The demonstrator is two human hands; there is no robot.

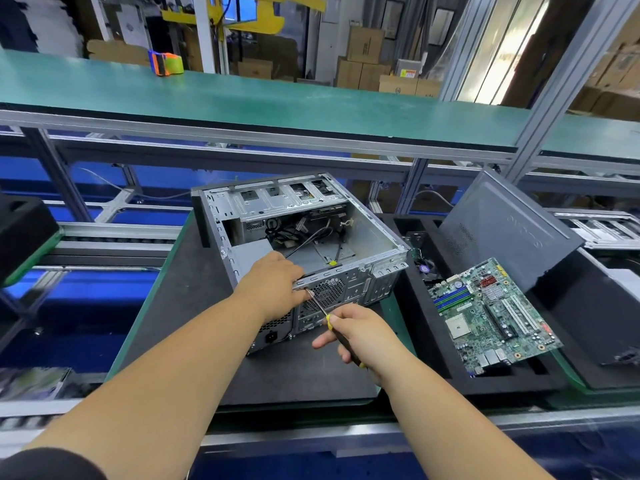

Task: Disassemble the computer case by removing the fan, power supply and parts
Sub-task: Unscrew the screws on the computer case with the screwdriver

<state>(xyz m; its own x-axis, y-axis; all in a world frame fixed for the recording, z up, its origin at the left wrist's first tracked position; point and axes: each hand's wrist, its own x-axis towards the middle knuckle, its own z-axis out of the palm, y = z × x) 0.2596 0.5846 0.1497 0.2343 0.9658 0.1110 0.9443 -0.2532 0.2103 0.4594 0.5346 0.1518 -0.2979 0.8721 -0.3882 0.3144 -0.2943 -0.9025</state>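
The right hand [356, 336] gripped the screwdriver [320, 308], shaft running toward eleven o'clock to the case [349, 289] rear, which the left hand [277, 289] clasped.

Left hand [277, 285] hides screwdriver [320, 306] tip; power supply [273, 332] mostly behind forearm; bottom-left blurred.

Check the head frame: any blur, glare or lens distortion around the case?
Head view: case, screwdriver and motherboard are sharp; motion blur smears the lower-left edge; wide-angle lens bows the green shelf and stretches both forearms; blown-out glare on the upper-right pillar, none on the case; lighting even, shadows soft.
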